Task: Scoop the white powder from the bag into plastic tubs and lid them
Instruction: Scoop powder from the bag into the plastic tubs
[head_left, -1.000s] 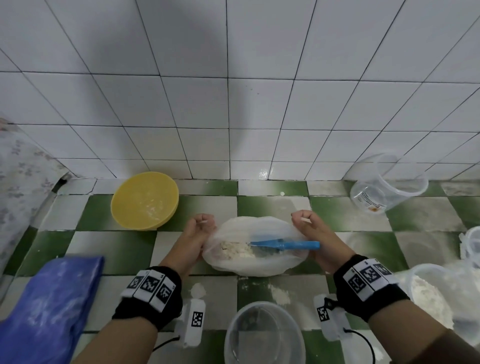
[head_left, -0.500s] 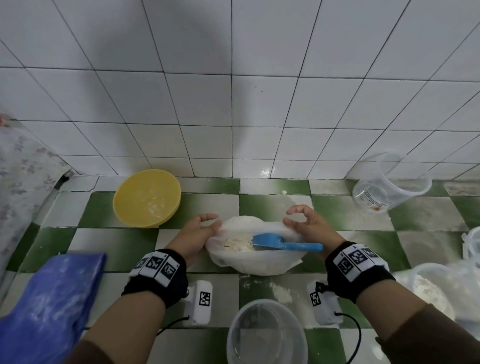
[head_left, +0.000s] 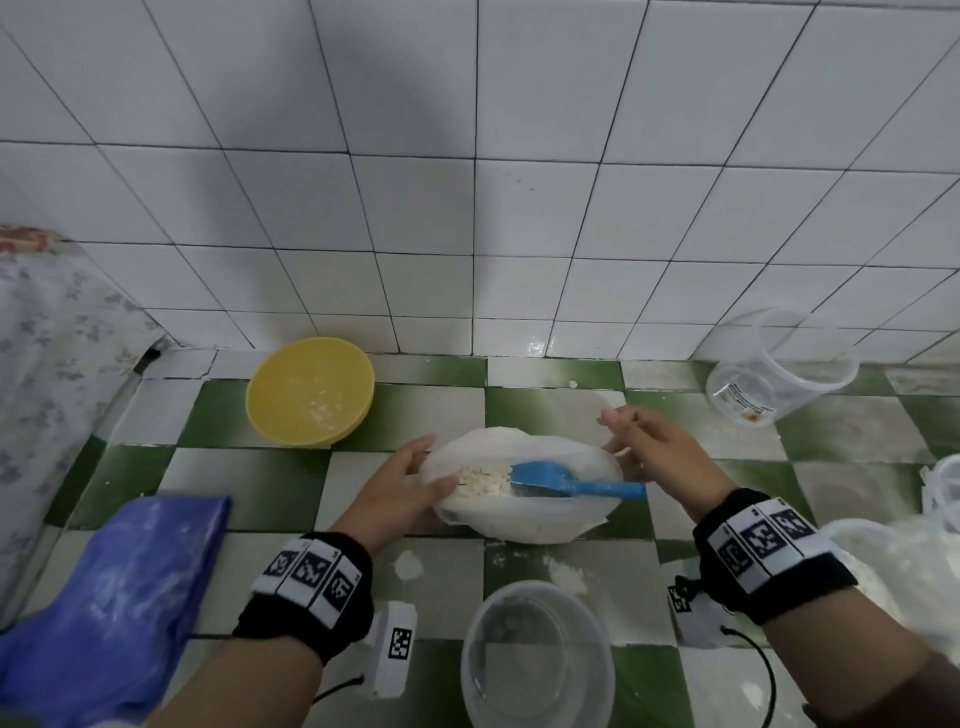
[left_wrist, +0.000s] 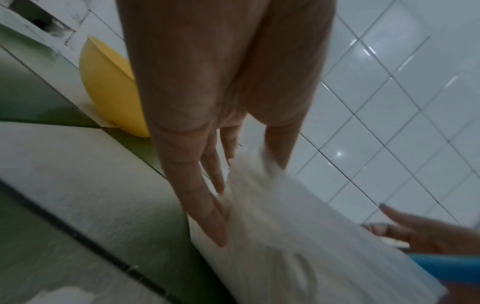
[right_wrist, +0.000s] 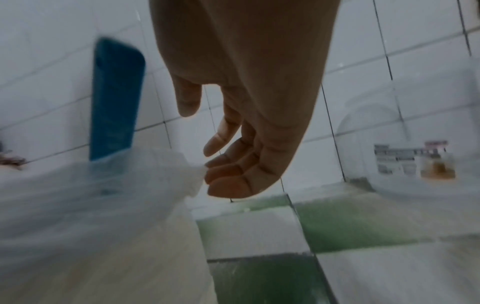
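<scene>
both hands are at the bag (head_left: 519, 512) in the middle of the checked bench (head_left: 249, 483), one on each side. the left hand (head_left: 400, 488) has straight fingers laid flat against the bag's left wall, thumb over the rim, not gripping. the right hand (head_left: 657, 449) hovers at the far right edge with fingers loosely curled and nothing in them; in the right wrist view the fingertips (right_wrist: 226, 181) are just at the plastic rim, and whether they touch it i cannot tell. the blue scoop (head_left: 563, 482) lies across the mouth on its own, blade by a small clump of powder (head_left: 483, 480), handle sticking out to the right. an empty tub (head_left: 537, 657) waits just in front of the bag. looks like the mouth is being spread so scooping can go on. to do it well: the left hand should keep the wall pressed down and steady, the right should take the scoop by the handle end, push the blade low under the clump and lift level. there is little powder left, so tilting the bag toward the blade would help. bring it straight over the tub, since powder already lies spilled on the tiles.
</scene>
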